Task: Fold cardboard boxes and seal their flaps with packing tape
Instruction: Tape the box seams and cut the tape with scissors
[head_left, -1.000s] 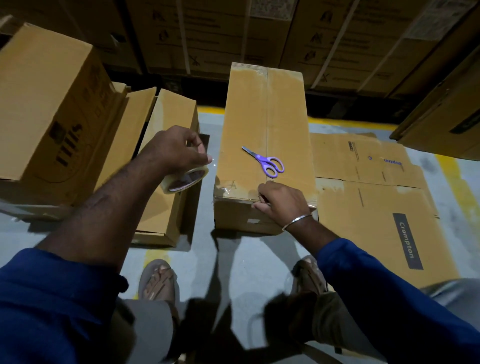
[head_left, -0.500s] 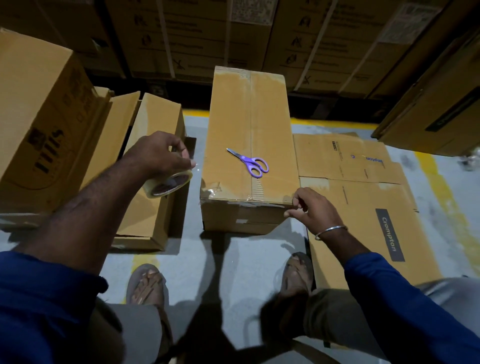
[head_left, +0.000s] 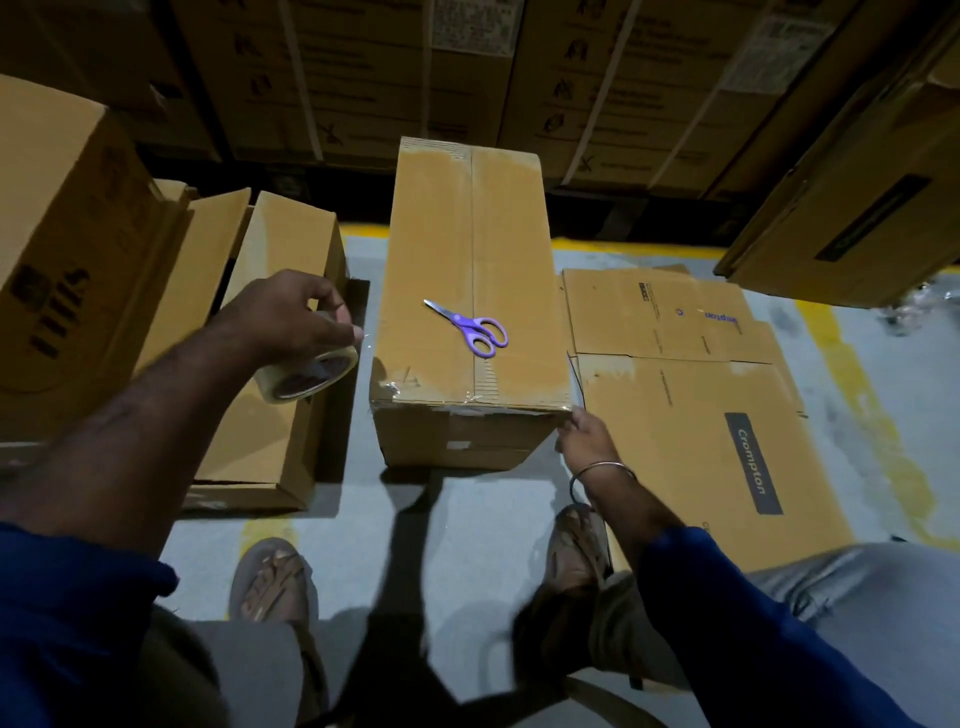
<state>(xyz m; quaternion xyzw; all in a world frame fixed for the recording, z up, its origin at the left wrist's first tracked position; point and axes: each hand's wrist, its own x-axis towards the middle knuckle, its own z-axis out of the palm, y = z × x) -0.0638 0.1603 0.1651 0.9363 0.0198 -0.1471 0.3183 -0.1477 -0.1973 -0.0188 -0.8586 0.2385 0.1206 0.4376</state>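
A long closed cardboard box stands on the floor in front of me, with tape along its centre seam and its near edge. Purple-handled scissors lie on its top. My left hand grips a roll of clear packing tape in the air, just left of the box. My right hand touches the box's near right corner, fingers curled against the edge.
Flattened cardboard boxes lie on the floor to the right. Open and closed boxes stand on the left, a large carton beside them. Stacked cartons form a wall behind. My sandalled feet rest below.
My right hand slid from the middle of the box's near edge to its right corner. My left hand with the tape roll stayed beside the box.
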